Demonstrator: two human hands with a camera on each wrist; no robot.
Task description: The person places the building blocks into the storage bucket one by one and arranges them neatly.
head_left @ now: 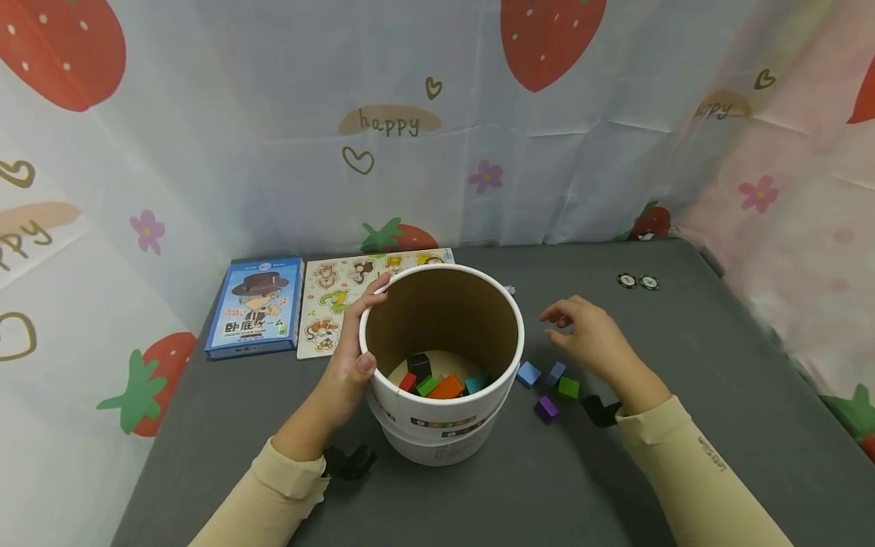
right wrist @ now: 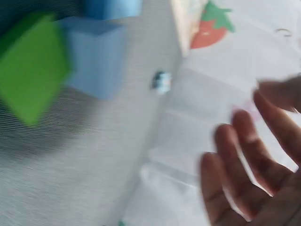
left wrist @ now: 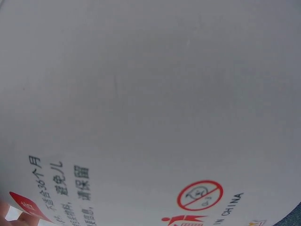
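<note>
My left hand (head_left: 347, 371) grips the left rim of a white cardboard bucket (head_left: 437, 454), which is tilted so its mouth faces me. Within it lie several blocks: black (head_left: 419, 365), red (head_left: 407, 381), green (head_left: 427, 386), orange (head_left: 446, 388) and teal (head_left: 475, 383). Right of the bucket, my right hand (head_left: 582, 334) hovers with loosely bent fingers and nothing in them. Below it on the table are a light blue block (head_left: 529, 374), a bluish block (head_left: 555, 373), a green block (head_left: 568, 388) and a purple block (head_left: 546, 409). The bucket's printed wall (left wrist: 150, 103) fills the left wrist view.
A blue game box (head_left: 254, 308) and an animal picture board (head_left: 333, 305) lie behind the bucket on the left. Two poker chips (head_left: 638, 282) sit at the back right of the grey table (head_left: 711, 395). Behind the bucket's right rim peeks a small pale blue thing (head_left: 510, 289).
</note>
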